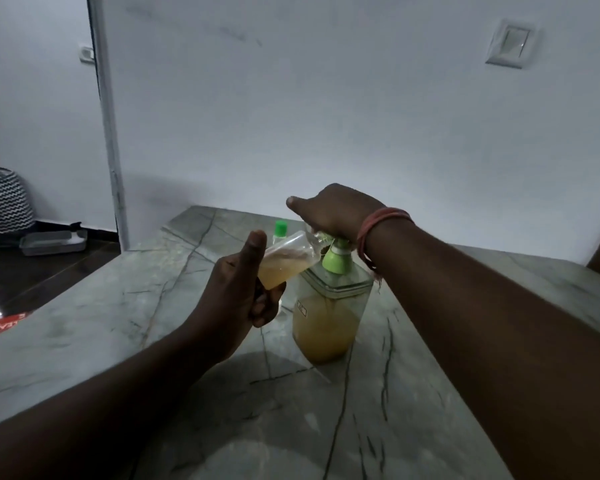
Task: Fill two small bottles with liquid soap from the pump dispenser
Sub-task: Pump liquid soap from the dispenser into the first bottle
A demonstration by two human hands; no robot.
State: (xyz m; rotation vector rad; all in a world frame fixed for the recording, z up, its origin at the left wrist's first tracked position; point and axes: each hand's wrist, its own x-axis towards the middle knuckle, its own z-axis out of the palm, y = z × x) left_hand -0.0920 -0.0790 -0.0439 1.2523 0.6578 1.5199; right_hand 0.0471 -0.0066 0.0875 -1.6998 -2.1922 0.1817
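Writing: a small label on the pump dispenser (329, 306) is too blurred to read; a red-and-white packet (0, 323) at the worktop's left edge carries letters I cannot make out
Pump dispenser: clear, square-shouldered plastic body, amber liquid filling its lower part; green collar and pump head; it stands upright on the worktop (118, 323)
Small bottle (284, 259): clear soft plastic, partly full of amber soap; tilted, its mouth up against the pump spout
Second bottle (280, 230): green cap, standing behind the first, mostly hidden
Worktop: grey-green marble with dark veins, smooth
Left hand (236, 296): fingers curled round the small bottle's base, thumb pointing up
Right hand (329, 213): palm down on the pump head, thumb stretched out to the left; red thread bracelet (378, 230) at the wrist
Background: white wall, light switch (508, 43); zigzag-patterned basket (4, 199) on the floor
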